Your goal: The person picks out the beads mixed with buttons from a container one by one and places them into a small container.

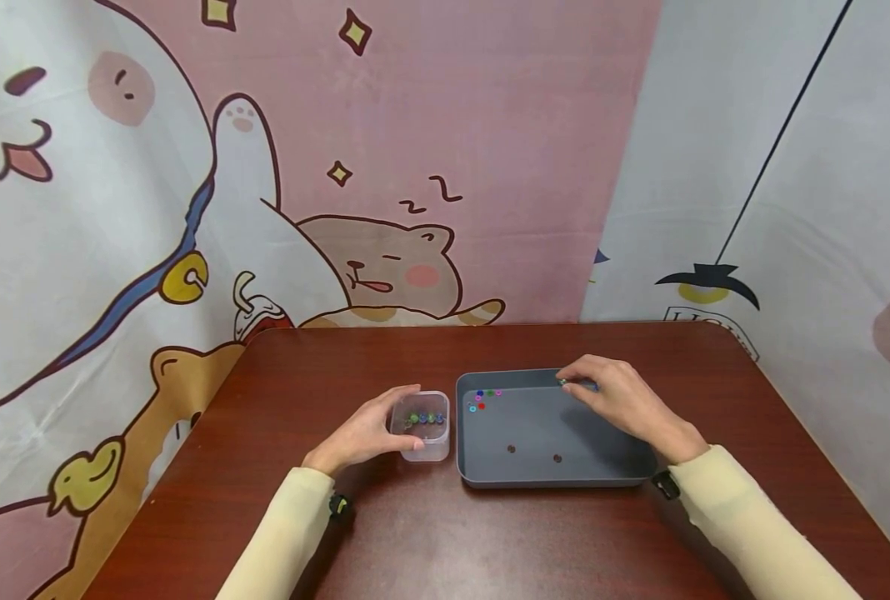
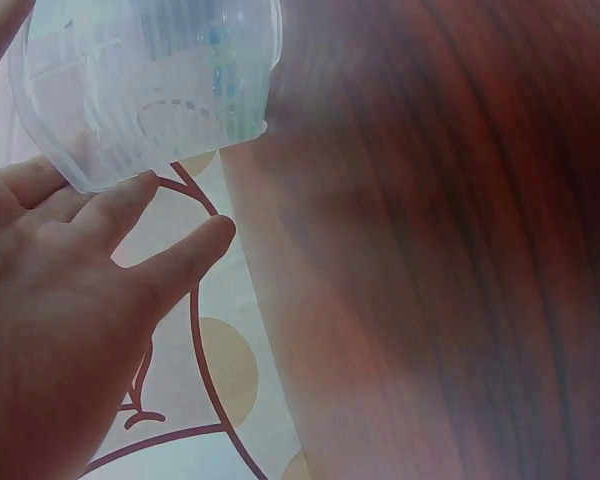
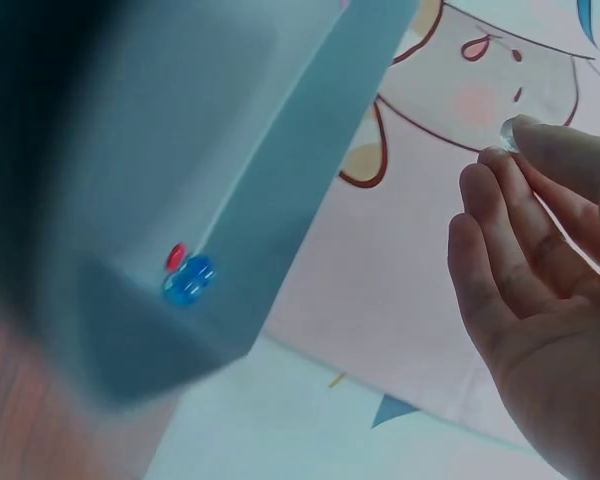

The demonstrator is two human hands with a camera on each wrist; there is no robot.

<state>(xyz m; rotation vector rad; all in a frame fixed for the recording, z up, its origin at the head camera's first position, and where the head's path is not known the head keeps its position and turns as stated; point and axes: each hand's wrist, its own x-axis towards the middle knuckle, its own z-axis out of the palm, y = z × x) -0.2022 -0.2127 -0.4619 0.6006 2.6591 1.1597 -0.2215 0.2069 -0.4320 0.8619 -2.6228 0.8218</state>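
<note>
My left hand (image 1: 364,432) grips a small clear plastic box (image 1: 426,451) on the table, thumb at its near side and fingers at its far side. Several green and blue beads (image 1: 424,417) show in a row inside it. Over the far edge of the grey tray (image 1: 557,482), my right hand (image 1: 621,398) pinches a tiny clear bead (image 3: 508,134) between thumb and forefinger. In the right wrist view, blue beads (image 3: 188,280) and a red bead (image 3: 175,256) lie in a tray corner.
Several small coloured rings (image 1: 478,398) lie in the tray's far left corner. Two brown beads (image 1: 511,449) sit apart nearer its front wall. The tray stands just right of the box on the brown wooden table (image 1: 385,550). A printed cloth (image 1: 520,167) hangs behind the table.
</note>
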